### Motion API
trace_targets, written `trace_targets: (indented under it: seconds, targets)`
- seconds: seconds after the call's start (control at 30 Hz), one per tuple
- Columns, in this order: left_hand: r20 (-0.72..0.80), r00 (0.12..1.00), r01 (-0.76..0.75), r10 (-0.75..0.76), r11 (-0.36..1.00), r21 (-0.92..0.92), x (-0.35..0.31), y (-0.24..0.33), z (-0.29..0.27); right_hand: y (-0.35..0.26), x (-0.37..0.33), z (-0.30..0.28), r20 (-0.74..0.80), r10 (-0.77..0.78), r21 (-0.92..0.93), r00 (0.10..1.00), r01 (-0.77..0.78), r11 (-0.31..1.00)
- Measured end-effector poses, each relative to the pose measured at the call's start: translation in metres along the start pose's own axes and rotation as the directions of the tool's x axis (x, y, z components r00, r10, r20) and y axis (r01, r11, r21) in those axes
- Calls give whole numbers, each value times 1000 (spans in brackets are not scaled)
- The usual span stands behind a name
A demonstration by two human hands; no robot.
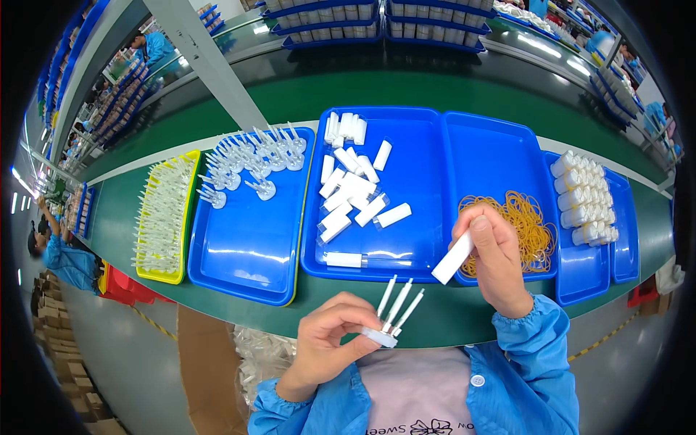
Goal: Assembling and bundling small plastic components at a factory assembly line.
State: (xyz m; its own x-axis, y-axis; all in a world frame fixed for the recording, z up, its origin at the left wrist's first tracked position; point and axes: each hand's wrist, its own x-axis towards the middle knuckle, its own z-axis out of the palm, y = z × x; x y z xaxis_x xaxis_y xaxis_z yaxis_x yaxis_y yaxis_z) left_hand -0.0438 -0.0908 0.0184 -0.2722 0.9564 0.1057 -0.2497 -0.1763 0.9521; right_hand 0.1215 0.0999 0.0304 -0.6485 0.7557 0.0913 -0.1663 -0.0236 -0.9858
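Low in front of me, my left hand [330,335] pinches the edge of a round base with three white prongs [394,312] that point upward. My right hand [494,257] is closed on a white flat rectangular piece [454,259], its lower end slanting down toward the left. The two held things are apart. Behind the right hand, orange-yellow rubber bands [533,225] are heaped in a blue tray [487,156]. More white rectangular pieces [355,190], some with clear film at the ends, lie in the middle blue tray [424,239].
A blue tray [243,246] on the left has several pronged pieces with clear bases [264,156] at its far end. Beside it, a yellow tray [170,278] is packed with thin white sticks [159,217]. White bundled rolls [582,196] are stacked at right. A grey post [206,65] rises behind.
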Motion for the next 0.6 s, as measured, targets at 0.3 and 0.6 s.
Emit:
trace_targets:
  seconds: [0.3, 0.6]
  targets:
    - [19, 998, 65, -66, 996, 60, 9, -4, 9, 4, 0, 4, 61, 29, -14, 998, -29, 999]
    - [-65, 997, -1, 28, 924, 381, 11, -7, 15, -1, 1, 10, 184, 38, -274, 982, 15, 962]
